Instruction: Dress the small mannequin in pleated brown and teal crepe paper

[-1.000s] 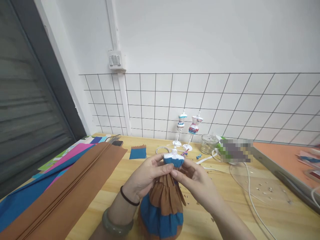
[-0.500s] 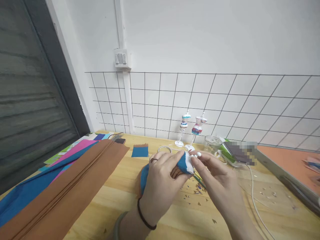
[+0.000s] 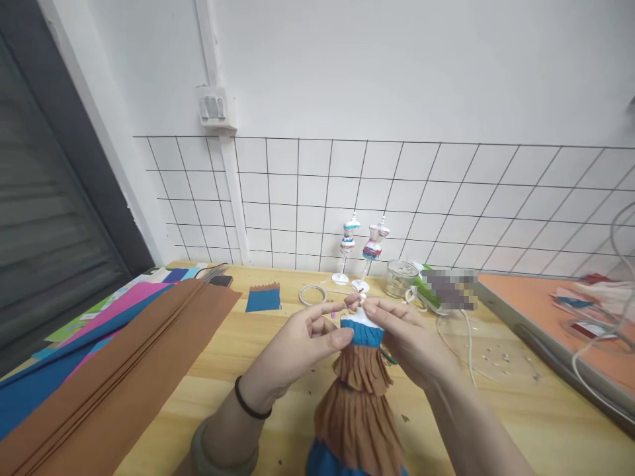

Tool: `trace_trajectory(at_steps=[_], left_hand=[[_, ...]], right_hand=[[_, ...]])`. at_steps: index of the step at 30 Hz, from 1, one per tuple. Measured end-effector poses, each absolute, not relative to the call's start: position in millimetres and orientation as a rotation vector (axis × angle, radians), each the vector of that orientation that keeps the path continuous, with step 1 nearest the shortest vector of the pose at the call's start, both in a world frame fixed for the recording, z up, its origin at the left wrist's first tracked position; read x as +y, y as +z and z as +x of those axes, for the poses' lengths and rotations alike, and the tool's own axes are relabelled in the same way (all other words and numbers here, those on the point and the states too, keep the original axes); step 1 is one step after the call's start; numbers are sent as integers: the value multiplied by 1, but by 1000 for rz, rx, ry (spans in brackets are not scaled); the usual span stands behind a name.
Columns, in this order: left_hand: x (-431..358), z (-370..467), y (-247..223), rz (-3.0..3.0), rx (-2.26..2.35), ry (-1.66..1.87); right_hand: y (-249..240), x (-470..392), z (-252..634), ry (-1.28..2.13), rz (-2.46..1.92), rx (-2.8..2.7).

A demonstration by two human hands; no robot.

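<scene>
A miniature dress form (image 3: 362, 318) stands upright before me, its white top above a pleated blue band (image 3: 366, 334). Below the band hang tiers of brown crepe paper (image 3: 357, 416), with blue at the bottom. My left hand (image 3: 310, 337) is at the left side of the bodice, thumb against the blue band and fingers curled. On the right side, my right hand (image 3: 409, 334) pinches the form near its white neck knob. Two small painted dress forms (image 3: 347, 244) on white stands are behind, near the wall.
Long folded brown paper (image 3: 149, 357) and coloured sheets lie at left. A blue-brown piece (image 3: 263, 298), a tape ring (image 3: 312, 295) and a glass jar (image 3: 401, 276) sit at the back. An orange board (image 3: 526, 311) and a white cable (image 3: 469, 344) are at right.
The dress form has turned from lying sideways under my left hand to upright, showing its brown tiers. My left hand has moved to its left side. The view has shifted right.
</scene>
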State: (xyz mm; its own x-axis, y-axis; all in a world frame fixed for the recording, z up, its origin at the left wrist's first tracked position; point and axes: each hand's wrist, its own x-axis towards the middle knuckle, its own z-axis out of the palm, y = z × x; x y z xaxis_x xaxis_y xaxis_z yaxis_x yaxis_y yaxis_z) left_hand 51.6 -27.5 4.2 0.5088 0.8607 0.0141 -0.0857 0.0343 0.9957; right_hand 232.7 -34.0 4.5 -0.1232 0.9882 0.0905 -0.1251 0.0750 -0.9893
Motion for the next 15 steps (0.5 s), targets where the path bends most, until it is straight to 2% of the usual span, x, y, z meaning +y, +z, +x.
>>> trace_trajectory(at_steps=[3,7,15], left_hand=[[-28,52,4,1268,627,787],[-30,54,3,1220,629,795],[-29,54,6,1223,768,914]], right_hand=[[4,-35,230,1357,-940,-1231],[0,-34,228,1269,-955,-1304],[-2,-37,220,828,-1111,-1503]])
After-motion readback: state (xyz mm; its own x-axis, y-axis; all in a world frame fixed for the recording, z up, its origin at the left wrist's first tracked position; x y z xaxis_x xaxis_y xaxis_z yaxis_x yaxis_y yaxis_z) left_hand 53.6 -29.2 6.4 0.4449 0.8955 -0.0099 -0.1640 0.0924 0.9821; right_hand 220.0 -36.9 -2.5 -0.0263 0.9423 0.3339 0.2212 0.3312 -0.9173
